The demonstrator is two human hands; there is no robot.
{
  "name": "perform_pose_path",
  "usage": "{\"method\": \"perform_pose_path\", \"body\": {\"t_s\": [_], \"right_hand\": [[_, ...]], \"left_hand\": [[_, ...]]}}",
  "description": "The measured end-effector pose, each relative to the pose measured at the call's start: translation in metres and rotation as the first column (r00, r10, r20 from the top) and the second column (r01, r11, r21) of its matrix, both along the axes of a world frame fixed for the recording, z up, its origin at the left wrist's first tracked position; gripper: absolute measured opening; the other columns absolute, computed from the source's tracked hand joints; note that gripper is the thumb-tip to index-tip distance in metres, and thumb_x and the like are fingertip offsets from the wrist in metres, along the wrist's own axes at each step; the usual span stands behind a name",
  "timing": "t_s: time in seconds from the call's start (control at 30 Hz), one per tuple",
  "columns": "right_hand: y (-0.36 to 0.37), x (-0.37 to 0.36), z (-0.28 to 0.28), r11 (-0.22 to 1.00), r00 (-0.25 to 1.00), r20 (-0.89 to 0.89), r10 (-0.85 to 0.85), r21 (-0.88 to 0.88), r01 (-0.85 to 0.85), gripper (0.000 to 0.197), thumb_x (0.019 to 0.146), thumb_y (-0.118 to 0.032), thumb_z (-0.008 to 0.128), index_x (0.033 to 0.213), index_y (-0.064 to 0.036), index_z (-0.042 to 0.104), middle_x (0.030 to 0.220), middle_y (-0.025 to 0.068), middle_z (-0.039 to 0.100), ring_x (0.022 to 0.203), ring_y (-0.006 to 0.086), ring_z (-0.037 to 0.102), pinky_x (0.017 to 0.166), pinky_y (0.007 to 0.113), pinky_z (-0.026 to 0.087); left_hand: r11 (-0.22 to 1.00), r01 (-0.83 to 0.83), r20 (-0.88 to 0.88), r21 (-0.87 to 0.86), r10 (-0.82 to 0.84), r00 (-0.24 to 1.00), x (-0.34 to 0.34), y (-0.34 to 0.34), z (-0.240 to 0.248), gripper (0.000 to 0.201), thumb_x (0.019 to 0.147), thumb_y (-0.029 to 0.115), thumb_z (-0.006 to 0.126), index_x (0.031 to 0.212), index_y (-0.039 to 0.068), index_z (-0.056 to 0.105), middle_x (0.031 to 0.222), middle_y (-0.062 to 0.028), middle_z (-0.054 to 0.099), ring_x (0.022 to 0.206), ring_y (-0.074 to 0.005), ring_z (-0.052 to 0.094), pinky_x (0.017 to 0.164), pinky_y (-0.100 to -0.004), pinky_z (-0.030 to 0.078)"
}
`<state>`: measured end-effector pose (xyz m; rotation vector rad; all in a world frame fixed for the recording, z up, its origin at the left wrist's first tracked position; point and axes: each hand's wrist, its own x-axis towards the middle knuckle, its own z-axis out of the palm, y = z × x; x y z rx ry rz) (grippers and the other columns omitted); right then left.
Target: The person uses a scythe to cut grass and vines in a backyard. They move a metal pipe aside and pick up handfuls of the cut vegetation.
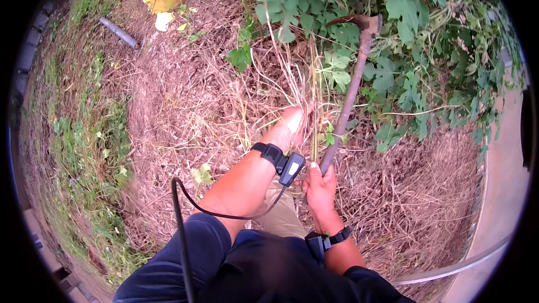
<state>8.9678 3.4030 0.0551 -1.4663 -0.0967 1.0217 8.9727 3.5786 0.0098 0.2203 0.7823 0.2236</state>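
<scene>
Gathering, our left hand (296, 124) seemingly clasps thin pale stems (287, 73) mid-frame; right hand (320, 187) grips a rusty brown-handled hoe (352, 88); pulling likely needs tension.

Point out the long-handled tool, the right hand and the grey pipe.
Long-handled tool (352, 87): head view, middle of the handle.
Right hand (321, 191): head view, middle of the hand.
Grey pipe (119, 33): head view, middle of its length.

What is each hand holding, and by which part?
Right hand: the hoe-like tool, by its handle, far from the head. Left hand: seemingly pale stems, by their near part.
</scene>
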Motion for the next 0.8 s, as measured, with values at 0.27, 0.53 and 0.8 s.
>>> {"method": "perform_pose_path", "body": {"t_s": [0.27, 0.53, 0.8], "right_hand": [[-0.013, -0.043, -0.018, 0.996, 0.997, 0.053, 0.064, -0.061, -0.061, 0.017, 0.098, -0.017, 0.053, 0.090, -0.0079, 0.040, 0.060, -0.0009, 0.044, 0.045, 0.0071, 0.042, 0.043, 0.025, 0.041], [-0.085, -0.132, 0.010, 0.962, 0.962, 0.051, 0.266, 0.043, -0.269, 0.018, 0.097, -0.017, 0.053, 0.090, -0.0052, 0.042, 0.060, -0.0003, 0.047, 0.046, 0.0074, 0.047, 0.050, 0.028, 0.051], [-0.163, -0.216, 0.031, 0.895, 0.897, 0.026, 0.441, 0.055, -0.442, 0.015, 0.098, -0.017, 0.051, 0.102, -0.0061, 0.042, 0.061, -0.0003, 0.046, 0.044, 0.0084, 0.043, 0.044, 0.026, 0.042]], "left_hand": [[0.989, -0.150, 0.064, 0.009, 0.149, 0.987, -0.056, -0.008, -0.013, 0.020, 0.096, 0.027, 0.052, 0.091, 0.009, 0.044, 0.069, -0.0040, 0.050, 0.051, -0.0136, 0.042, 0.045, -0.0285, 0.039], [0.983, -0.135, 0.016, 0.124, 0.134, 0.991, -0.185, -0.078, 0.052, 0.017, 0.095, 0.023, 0.056, 0.090, 0.012, 0.044, 0.064, 0.0018, 0.047, 0.051, -0.0088, 0.039, 0.045, -0.0226, 0.037], [0.950, -0.174, -0.079, 0.258, 0.200, 0.977, -0.322, -0.187, 0.081, 0.019, 0.094, 0.027, 0.057, 0.087, 0.014, 0.045, 0.063, 0.0047, 0.044, 0.051, -0.0086, 0.041, 0.044, -0.0211, 0.035]]}}
